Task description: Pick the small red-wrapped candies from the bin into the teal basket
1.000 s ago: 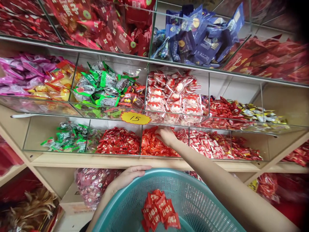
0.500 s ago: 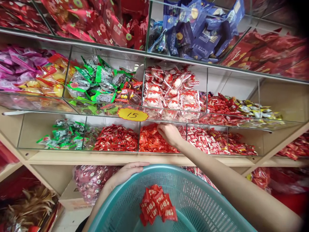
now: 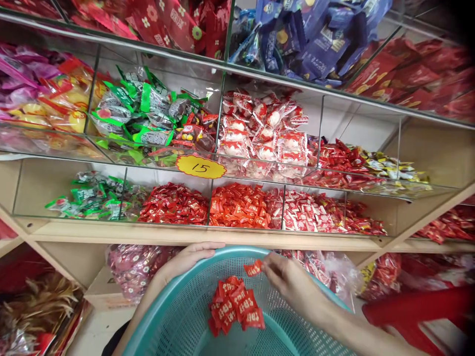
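Note:
A teal plastic basket (image 3: 174, 292) fills the lower middle, with several red candy packets (image 3: 234, 305) in a small pile inside. My left hand (image 3: 196, 254) lies over its far left rim, fingers wrapped on the edge. Over the basket's right part is my right hand (image 3: 276, 274), its thumb and fingers pinching one red packet (image 3: 253, 268) with gold print. Behind the rim, the low shelf's bin of matching orange-red packets (image 3: 239, 205) sits between a bin of darker red candies (image 3: 173, 203) and pink-and-white ones (image 3: 306, 212).
Glass-divided shelves above hold green-wrapped candies (image 3: 129, 109), red-and-white candies (image 3: 263, 128) and blue packets (image 3: 319, 44). A yellow tag (image 3: 201, 167) reads 15. Wooden shelf edge (image 3: 148, 236) runs just behind the basket. At the lower right is a red object (image 3: 419, 306).
My right hand has come down from the bin of orange-red packets to over the basket, now with a packet visible in its fingers. The view has shifted slightly; my left hand stays on the rim.

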The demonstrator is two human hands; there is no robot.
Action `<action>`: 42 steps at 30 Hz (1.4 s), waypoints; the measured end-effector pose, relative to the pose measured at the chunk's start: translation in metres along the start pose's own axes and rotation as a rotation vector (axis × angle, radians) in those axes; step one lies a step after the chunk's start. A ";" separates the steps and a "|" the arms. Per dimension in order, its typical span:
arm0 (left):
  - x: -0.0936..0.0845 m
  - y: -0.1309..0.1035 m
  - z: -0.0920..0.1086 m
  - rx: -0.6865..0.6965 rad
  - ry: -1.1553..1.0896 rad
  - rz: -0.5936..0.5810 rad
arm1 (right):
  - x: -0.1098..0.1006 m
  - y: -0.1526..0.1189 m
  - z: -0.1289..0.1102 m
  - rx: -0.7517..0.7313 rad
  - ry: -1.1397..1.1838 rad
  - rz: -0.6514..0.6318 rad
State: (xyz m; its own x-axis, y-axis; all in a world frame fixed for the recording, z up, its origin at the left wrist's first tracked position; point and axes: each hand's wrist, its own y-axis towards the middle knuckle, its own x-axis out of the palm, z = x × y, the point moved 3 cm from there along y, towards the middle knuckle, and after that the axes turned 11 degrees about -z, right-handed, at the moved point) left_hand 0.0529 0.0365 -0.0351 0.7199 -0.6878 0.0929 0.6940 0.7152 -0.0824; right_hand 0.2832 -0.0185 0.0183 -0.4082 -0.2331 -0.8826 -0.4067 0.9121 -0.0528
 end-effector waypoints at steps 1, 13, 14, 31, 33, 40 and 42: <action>0.001 -0.001 0.001 -0.007 0.005 0.006 | 0.009 -0.003 0.008 0.057 0.021 -0.041; -0.002 0.000 -0.004 -0.036 -0.007 0.009 | 0.056 0.007 0.036 0.356 0.432 -0.272; -0.002 0.000 -0.004 -0.034 -0.009 0.009 | 0.058 0.007 0.035 0.366 0.460 -0.273; -0.003 0.000 -0.004 -0.027 0.001 -0.008 | 0.068 0.010 0.039 0.351 0.430 -0.245; -0.003 0.000 -0.003 -0.025 0.011 -0.002 | 0.068 0.012 0.040 0.349 0.392 -0.241; -0.001 0.000 -0.001 -0.012 0.012 -0.009 | 0.052 0.008 0.034 0.355 0.235 -0.234; -0.001 0.000 0.000 -0.008 0.014 -0.005 | 0.036 0.010 0.026 0.342 0.156 -0.213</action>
State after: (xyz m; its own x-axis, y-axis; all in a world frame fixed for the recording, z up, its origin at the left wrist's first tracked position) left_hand 0.0521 0.0372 -0.0357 0.7163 -0.6933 0.0795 0.6978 0.7106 -0.0904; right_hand 0.2859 -0.0092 -0.0267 -0.4738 -0.4521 -0.7557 -0.2111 0.8914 -0.4010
